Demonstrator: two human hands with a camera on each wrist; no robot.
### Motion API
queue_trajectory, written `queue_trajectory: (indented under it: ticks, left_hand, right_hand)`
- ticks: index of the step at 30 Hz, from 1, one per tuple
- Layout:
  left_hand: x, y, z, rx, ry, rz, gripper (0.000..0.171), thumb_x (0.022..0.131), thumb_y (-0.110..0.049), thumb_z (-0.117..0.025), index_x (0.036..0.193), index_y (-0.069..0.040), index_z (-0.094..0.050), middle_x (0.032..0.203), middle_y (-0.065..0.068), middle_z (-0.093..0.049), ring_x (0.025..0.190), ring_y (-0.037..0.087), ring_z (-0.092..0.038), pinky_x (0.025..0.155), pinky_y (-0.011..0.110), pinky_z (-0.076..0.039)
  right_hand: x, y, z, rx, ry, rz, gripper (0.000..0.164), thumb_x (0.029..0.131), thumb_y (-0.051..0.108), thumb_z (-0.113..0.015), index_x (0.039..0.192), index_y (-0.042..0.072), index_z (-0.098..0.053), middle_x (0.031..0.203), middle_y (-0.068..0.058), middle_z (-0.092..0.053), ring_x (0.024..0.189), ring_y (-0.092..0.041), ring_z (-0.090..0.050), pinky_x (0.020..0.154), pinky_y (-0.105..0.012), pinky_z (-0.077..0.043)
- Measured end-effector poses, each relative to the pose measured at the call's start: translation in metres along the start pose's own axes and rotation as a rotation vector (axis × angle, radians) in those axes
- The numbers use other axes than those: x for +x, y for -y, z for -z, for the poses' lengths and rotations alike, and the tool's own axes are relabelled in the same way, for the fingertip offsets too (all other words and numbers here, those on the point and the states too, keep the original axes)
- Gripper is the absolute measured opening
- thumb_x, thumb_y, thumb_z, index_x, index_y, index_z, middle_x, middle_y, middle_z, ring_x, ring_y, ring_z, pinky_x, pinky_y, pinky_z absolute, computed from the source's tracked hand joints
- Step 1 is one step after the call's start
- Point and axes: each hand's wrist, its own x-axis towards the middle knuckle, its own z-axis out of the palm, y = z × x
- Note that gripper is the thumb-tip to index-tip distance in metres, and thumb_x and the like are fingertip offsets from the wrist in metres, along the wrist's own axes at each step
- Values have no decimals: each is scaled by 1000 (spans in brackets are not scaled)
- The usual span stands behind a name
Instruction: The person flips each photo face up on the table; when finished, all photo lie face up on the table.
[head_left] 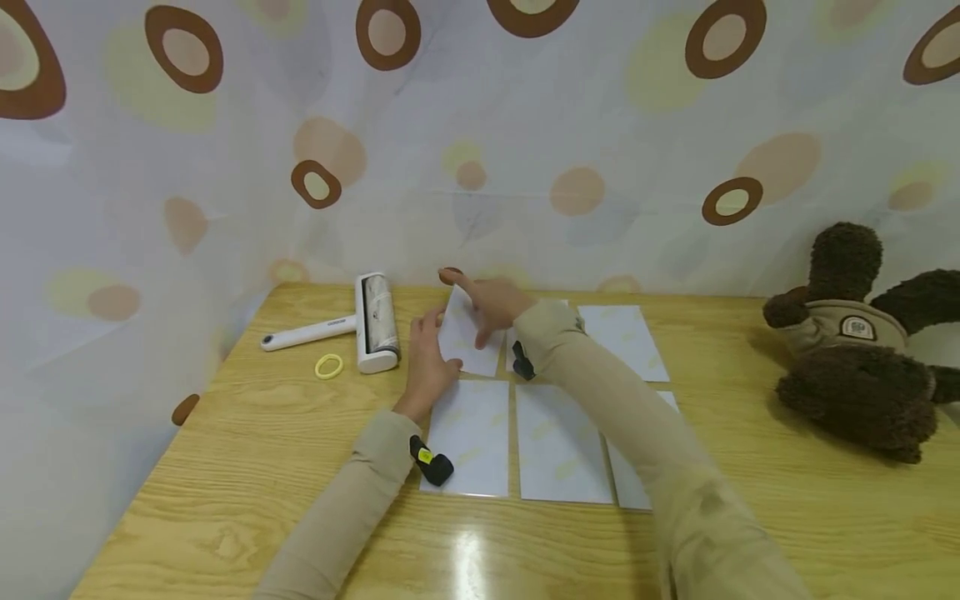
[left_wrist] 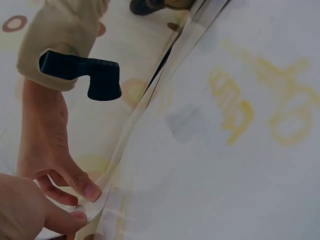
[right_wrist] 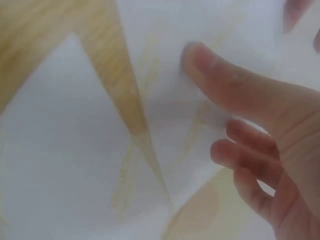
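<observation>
At the far left of a grid of white cards, both hands work at one white card (head_left: 471, 354), which sits slightly askew. My left hand (head_left: 429, 362) holds its left side, thumb near the front left corner and fingers along the edge. My right hand (head_left: 495, 304) reaches across from the right, index finger stretched over the far edge and thumb over the face. In the right wrist view, the right thumb (right_wrist: 225, 82) lies over the card and the other fingers bend loosely. Both hands (left_wrist: 52, 160) meet at a card edge in the left wrist view.
A white lint roller (head_left: 378, 321) and a yellow ring (head_left: 328, 367) lie to the left. More cards (head_left: 468, 437) lie in two rows on the wooden table (head_left: 300, 467). A brown plush toy (head_left: 855, 392) sits at the right. Behind hangs a patterned curtain (head_left: 480, 125).
</observation>
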Motion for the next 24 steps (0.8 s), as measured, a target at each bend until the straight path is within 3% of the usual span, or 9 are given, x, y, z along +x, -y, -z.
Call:
queue_trajectory:
  ticks: [4,7,10,13,19,24]
  left_hand:
    - [2,-2,1,-49,-25,46,75,68,17,-70,135,0,-41,123,24,-52,113,38,-52,93,50,-46]
    - [2,-4,1,-58,-40,88,72,70,16,-69,134,-1,-40,120,23,-57,107,37,-56,88,49,-49]
    - [1,-8,0,-55,-33,100,70,72,15,-68,133,-2,-39,119,24,-58,108,38,-56,89,49,-48]
    - [0,-12,-1,-68,-27,79,67,74,14,-65,133,0,-38,121,25,-57,112,39,-54,92,49,-46]
    - [0,-16,-1,-100,-54,34,51,83,7,-60,130,3,-39,116,24,-59,88,33,-62,72,41,-53]
    - [0,-17,1,-126,-23,-23,37,87,1,-59,123,2,-51,106,21,-64,80,28,-64,69,36,-56]
  right_hand:
    - [-7,11,5,-116,-36,65,119,59,24,-92,153,31,-20,82,0,-67,69,-17,-57,51,-29,-39]
    - [-12,16,7,-159,-44,70,99,63,23,-90,147,29,-37,80,4,-66,66,-15,-53,50,-26,-30]
    - [-17,16,7,-153,-68,90,80,66,23,-88,136,22,-49,81,5,-66,66,-14,-55,54,-27,-35]
    - [-21,13,8,-119,-110,128,72,66,22,-89,127,14,-52,80,1,-66,68,-16,-58,60,-30,-44]
    - [-25,9,17,88,-158,166,63,69,15,-87,118,5,-49,77,-5,-60,68,-18,-55,65,-29,-46]
    - [-28,5,22,170,-208,197,53,74,16,-84,112,3,-50,78,-6,-62,68,-19,-59,66,-27,-48]
